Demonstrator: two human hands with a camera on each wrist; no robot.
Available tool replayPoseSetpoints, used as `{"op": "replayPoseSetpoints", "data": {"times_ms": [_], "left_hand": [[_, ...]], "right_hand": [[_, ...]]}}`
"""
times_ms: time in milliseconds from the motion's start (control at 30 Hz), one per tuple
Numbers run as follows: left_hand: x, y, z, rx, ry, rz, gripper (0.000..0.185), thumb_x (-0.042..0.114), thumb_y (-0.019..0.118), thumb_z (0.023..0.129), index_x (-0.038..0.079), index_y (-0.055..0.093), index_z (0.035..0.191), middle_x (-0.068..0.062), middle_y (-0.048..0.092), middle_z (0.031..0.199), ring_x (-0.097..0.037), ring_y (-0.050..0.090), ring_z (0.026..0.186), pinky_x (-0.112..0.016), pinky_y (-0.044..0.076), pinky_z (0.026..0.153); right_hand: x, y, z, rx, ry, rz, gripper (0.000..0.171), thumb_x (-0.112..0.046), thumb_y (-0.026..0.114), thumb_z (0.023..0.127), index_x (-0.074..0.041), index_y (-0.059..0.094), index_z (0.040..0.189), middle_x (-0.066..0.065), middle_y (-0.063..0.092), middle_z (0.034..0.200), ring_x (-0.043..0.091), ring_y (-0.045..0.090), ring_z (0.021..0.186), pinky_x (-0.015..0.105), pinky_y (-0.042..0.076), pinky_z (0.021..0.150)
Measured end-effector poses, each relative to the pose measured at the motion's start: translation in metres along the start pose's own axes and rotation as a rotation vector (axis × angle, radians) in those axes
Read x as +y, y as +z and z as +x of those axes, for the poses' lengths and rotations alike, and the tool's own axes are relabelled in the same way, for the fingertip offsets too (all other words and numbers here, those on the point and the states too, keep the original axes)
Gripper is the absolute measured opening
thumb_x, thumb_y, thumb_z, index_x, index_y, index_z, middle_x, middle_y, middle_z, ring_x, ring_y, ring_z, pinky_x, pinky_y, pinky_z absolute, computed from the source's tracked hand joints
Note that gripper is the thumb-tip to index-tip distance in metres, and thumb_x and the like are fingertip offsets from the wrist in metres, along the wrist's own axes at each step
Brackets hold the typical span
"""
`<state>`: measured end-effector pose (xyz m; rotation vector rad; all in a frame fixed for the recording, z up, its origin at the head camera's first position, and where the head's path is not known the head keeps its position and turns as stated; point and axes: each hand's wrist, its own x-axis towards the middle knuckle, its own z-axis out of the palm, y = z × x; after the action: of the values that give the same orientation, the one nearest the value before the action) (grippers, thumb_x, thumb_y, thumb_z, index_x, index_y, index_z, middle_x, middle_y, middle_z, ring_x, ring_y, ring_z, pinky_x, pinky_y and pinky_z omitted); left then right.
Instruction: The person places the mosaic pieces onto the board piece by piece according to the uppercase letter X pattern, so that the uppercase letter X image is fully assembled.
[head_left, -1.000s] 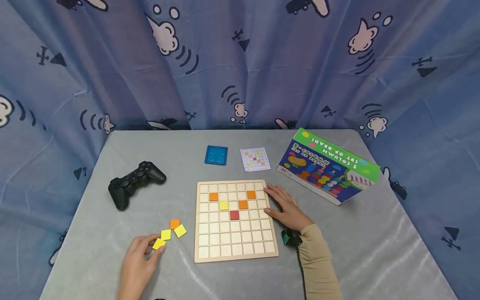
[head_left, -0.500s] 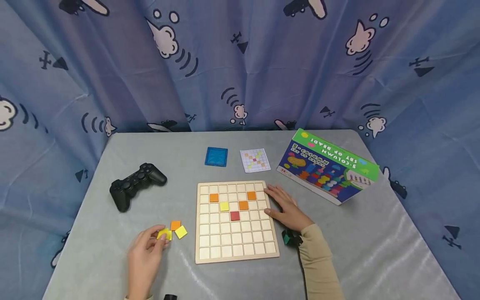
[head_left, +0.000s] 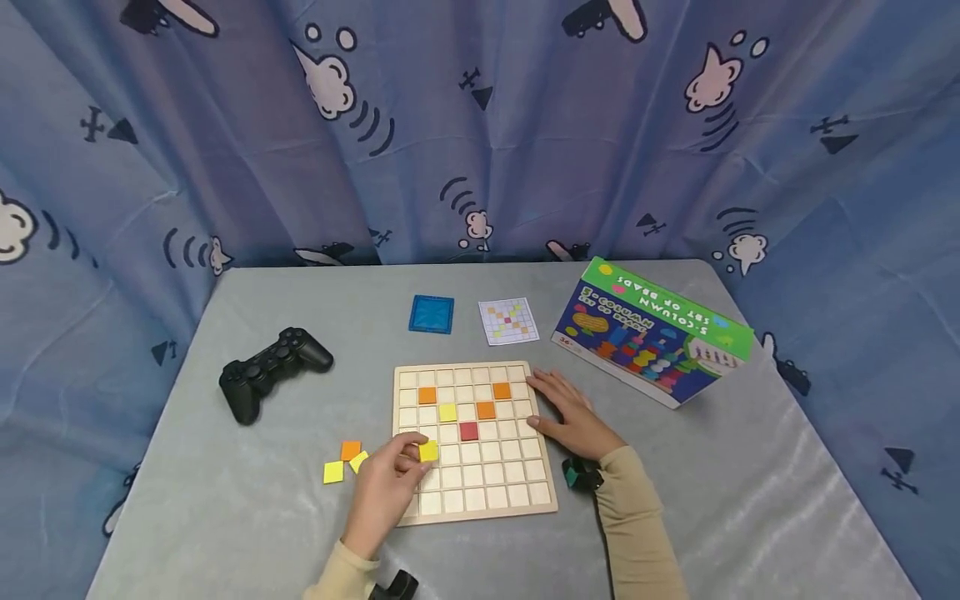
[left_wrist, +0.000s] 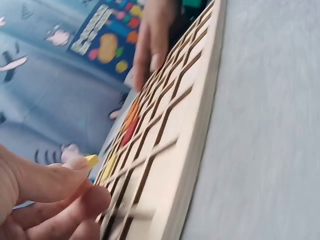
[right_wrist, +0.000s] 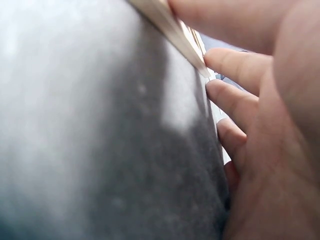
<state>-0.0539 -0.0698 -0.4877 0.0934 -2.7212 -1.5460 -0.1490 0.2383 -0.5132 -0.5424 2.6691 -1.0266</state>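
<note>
My left hand [head_left: 386,483] pinches a yellow square tile [head_left: 428,451] between thumb and fingers, over the left part of the wooden grid board [head_left: 480,520]. In the left wrist view the same yellow tile [left_wrist: 92,161] pokes out past the thumb tip. On the board lie several orange tiles [head_left: 486,410], one yellow tile [head_left: 447,412] and a red tile [head_left: 468,431]. The right hand [head_left: 576,421] touches the board's right edge with thumb and fingertips, its fingers extended. Left of the board are a loose orange tile [head_left: 350,451] and two yellow tiles [head_left: 333,472], one partly behind the left hand.
Behind the board lie a blue square tray [head_left: 431,314] and a pattern card [head_left: 509,322] with coloured squares. A colourful toy box [head_left: 652,333] stands at the back right. The black game controller [head_left: 273,371] rests at the left. A patterned curtain [head_left: 420,125] hangs behind the table.
The left hand has picked up a yellow tile from the loose group and carried it right, over the board. The right hand keeps its place at the board's edge.
</note>
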Motion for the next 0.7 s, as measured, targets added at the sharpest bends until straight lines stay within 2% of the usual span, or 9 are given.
{"op": "replayPoseSetpoints", "data": {"times_ms": [100, 400, 700], "left_hand": [[0.002, 0.009, 0.003, -0.027, 0.049, 0.058, 0.028, 0.011, 0.079, 0.078, 0.015, 0.068, 0.104, 0.004, 0.060, 0.082, -0.003, 0.054, 0.064, -0.021, 0.046, 0.060], [0.000, 0.022, 0.008, -0.008, 0.179, 0.200, 0.026, 0.012, 0.082, 0.074, 0.013, 0.070, 0.097, 0.006, 0.053, 0.077, -0.003, 0.040, 0.062, -0.018, 0.037, 0.056], [-0.001, 0.025, 0.006, 0.002, 0.232, 0.258, 0.025, 0.014, 0.082, 0.075, 0.013, 0.070, 0.097, 0.005, 0.050, 0.077, -0.005, 0.037, 0.062, -0.020, 0.035, 0.057]], "right_hand": [[-0.001, 0.001, 0.001, -0.004, -0.004, 0.005, 0.068, -0.041, 0.062, 0.092, -0.023, 0.033, 0.150, 0.006, 0.022, 0.158, 0.033, 0.006, 0.147, 0.066, 0.006, 0.108], [-0.004, 0.000, 0.001, -0.010, 0.002, 0.012, 0.068, -0.039, 0.062, 0.092, -0.021, 0.032, 0.150, 0.007, 0.022, 0.158, 0.034, 0.006, 0.147, 0.066, 0.006, 0.108], [-0.002, 0.000, 0.001, -0.009, 0.001, 0.010, 0.067, -0.040, 0.061, 0.092, -0.022, 0.032, 0.150, 0.006, 0.021, 0.158, 0.034, 0.005, 0.147, 0.065, 0.006, 0.108]]}}
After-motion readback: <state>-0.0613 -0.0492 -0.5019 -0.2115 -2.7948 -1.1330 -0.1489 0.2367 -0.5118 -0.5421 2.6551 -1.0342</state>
